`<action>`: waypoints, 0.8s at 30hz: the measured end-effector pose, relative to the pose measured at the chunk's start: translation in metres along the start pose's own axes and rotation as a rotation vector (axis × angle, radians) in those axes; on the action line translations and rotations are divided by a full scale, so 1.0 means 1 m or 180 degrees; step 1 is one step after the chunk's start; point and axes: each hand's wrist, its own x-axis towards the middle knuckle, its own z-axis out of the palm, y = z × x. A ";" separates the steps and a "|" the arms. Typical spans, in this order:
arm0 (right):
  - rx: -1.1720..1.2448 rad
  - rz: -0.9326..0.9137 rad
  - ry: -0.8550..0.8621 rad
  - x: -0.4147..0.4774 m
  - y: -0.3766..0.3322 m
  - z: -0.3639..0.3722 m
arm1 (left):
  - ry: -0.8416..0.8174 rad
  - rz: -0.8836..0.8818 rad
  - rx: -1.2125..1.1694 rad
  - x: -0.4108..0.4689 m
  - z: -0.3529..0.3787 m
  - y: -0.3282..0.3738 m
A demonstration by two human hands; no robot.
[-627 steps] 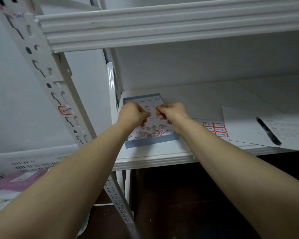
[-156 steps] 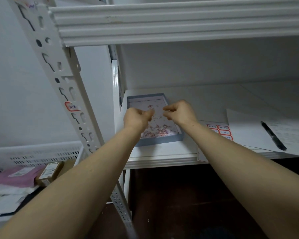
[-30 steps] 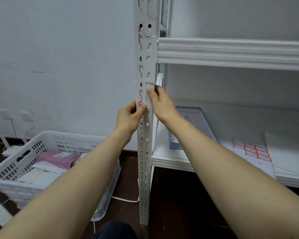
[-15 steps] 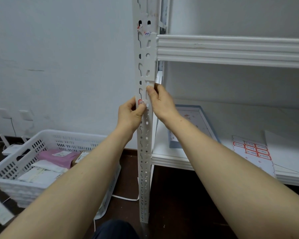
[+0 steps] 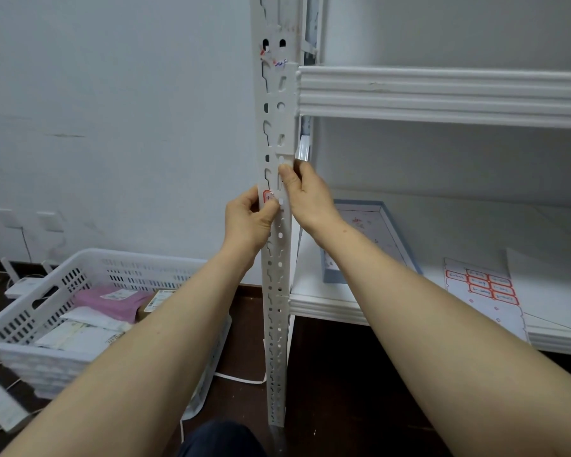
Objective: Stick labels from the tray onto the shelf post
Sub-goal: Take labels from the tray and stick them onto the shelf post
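Note:
The white perforated shelf post [image 5: 277, 291] runs upright through the middle of the view. A red-bordered label [image 5: 268, 196] lies on its front face at hand height. My left hand [image 5: 248, 219] wraps the post's left edge, its thumb pressing on the label. My right hand [image 5: 305, 192] holds the post's right edge, its thumb on the front face just above the label. An older label [image 5: 279, 62] sits higher on the post. The blue-rimmed tray [image 5: 393, 225] with small label bits lies on the lower shelf behind my right forearm.
A sheet of red-bordered labels [image 5: 482, 285] and white papers [image 5: 548, 278] lie on the lower shelf [image 5: 327, 308] at right. An upper shelf beam [image 5: 442, 94] crosses above. A white slotted basket [image 5: 47, 318] with packets stands on the dark floor at left, cables beside it.
Over the last second both hands stay on the post and the label. Five seconds ago they were over the tray; since then they moved to the post and the view swung left.

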 end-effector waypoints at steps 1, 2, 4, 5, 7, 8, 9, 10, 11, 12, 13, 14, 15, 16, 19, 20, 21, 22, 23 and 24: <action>-0.0007 0.0001 0.0005 0.000 0.000 0.000 | 0.0008 0.0018 0.0050 0.000 0.000 0.000; -0.0013 0.0002 0.0012 -0.001 0.000 0.000 | 0.0010 0.0041 0.0097 0.000 0.000 -0.001; -0.0030 0.0002 0.0006 0.000 -0.001 0.000 | -0.0025 0.0071 0.0137 0.000 -0.002 -0.001; -0.0044 0.0001 0.0005 0.000 -0.001 0.000 | -0.0074 0.0075 0.0128 -0.001 -0.003 -0.001; -0.0045 0.0008 0.0004 -0.001 0.000 -0.001 | -0.0205 0.0046 0.0050 -0.002 -0.007 -0.001; -0.0025 0.0015 0.0002 0.000 0.000 -0.001 | -0.0252 0.0019 0.0007 -0.003 -0.008 -0.002; -0.0009 0.0022 -0.0006 -0.001 -0.001 -0.001 | -0.0274 -0.0003 -0.0014 -0.003 -0.008 -0.003; 0.0001 0.0025 -0.0017 -0.001 -0.001 -0.001 | -0.0267 -0.0007 -0.0007 -0.003 -0.008 -0.003; 0.0010 0.0022 -0.0022 -0.001 -0.002 -0.001 | -0.0237 0.0003 0.0019 -0.003 -0.008 -0.003; 0.0021 0.0020 -0.0021 -0.001 -0.002 -0.001 | -0.0202 0.0021 0.0049 -0.003 -0.007 -0.003; 0.0031 0.0023 -0.0022 -0.001 -0.003 -0.001 | -0.0177 0.0039 0.0075 -0.002 -0.007 -0.003; 0.0042 0.0025 -0.0021 -0.001 -0.003 -0.001 | -0.0168 0.0052 0.0102 -0.002 -0.007 -0.003; 0.0047 0.0017 -0.0018 -0.002 -0.003 -0.001 | -0.0172 0.0066 0.0128 -0.002 -0.007 -0.003; 0.0045 0.0010 -0.0016 -0.001 -0.002 -0.001 | -0.0177 0.0083 0.0153 -0.001 -0.007 -0.004; 0.0040 0.0008 -0.0015 -0.001 -0.002 -0.001 | -0.0177 0.0154 0.0227 0.000 -0.008 -0.004; 0.0038 0.0010 -0.0014 -0.001 -0.002 -0.001 | -0.0173 0.0179 0.0256 0.000 -0.007 -0.004; 0.0030 0.0012 -0.0010 -0.001 -0.002 -0.001 | -0.0168 0.0203 0.0298 0.000 -0.007 -0.004; 0.0019 0.0013 -0.0002 -0.001 -0.001 0.000 | -0.0161 0.0231 0.0351 0.000 -0.007 -0.004; 0.0004 0.0011 0.0003 -0.001 -0.001 0.000 | -0.0151 0.0264 0.0425 0.001 -0.006 -0.004; -0.0014 0.0013 0.0007 0.000 0.000 0.000 | -0.0139 0.0304 0.0515 0.001 -0.006 -0.004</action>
